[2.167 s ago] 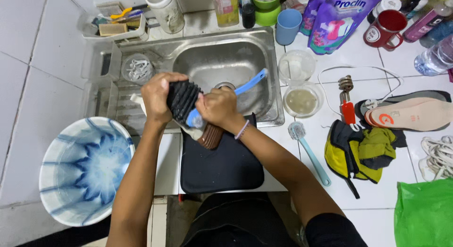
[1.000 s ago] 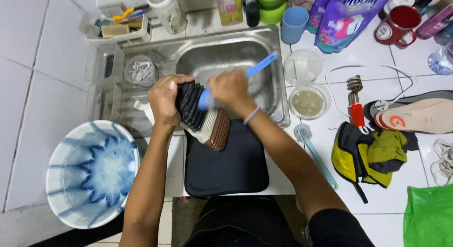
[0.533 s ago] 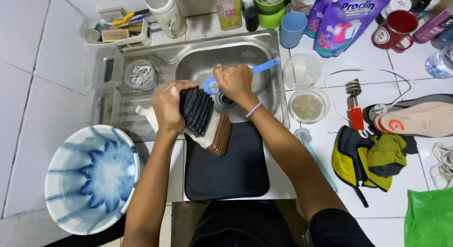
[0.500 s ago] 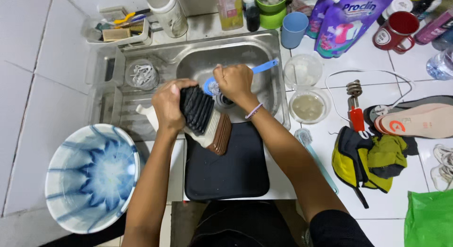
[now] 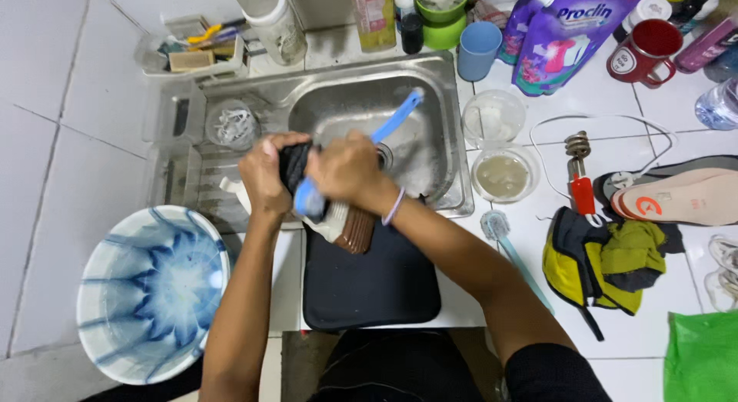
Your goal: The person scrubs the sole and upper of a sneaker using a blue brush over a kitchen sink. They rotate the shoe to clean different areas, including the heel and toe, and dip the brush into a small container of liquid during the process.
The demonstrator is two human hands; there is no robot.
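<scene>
Over the steel sink [image 5: 430, 133], the left hand [image 5: 264, 179] clamps a dark brown-soled shoe [image 5: 338, 217] steady so the right hand [image 5: 347, 171], gripping a blue plastic brush [image 5: 400, 119], scrubs it.

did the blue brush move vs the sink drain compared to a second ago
Yes. The right hand has drawn the blue brush toward the person, across the shoe, so its handle tip now lies closer to the sink drain.
</scene>
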